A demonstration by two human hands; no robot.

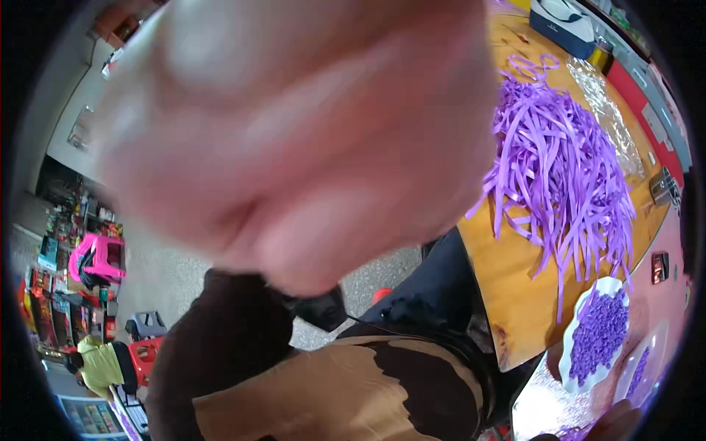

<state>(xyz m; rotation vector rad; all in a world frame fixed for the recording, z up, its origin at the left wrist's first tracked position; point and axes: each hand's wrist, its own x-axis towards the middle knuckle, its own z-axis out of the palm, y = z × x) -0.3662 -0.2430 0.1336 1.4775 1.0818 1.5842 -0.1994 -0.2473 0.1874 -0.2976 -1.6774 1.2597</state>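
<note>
Very close to the camera, my left hand (301, 140) fills the upper middle of the head view. It is heavily blurred, so its fingers and anything in them cannot be made out. To its right, a big heap of purple ribbon strips (562, 162) lies on the wooden board (489, 279), some strands hanging past the board's edge. Only part of my right hand (618, 424) shows at the lower right rim, dark and cut off. Closest to it are a white scalloped dish (570, 360) of small purple pieces (599, 338) and a clear container (629, 386) with more.
Crumpled clear plastic wrap (607, 117) lies beside the ribbons. A blue and white box (562, 29) and a metal cup (664, 187) stand along the far edge. Leftward are a pink stool (99, 257) and another person in a yellow-green top (104, 367).
</note>
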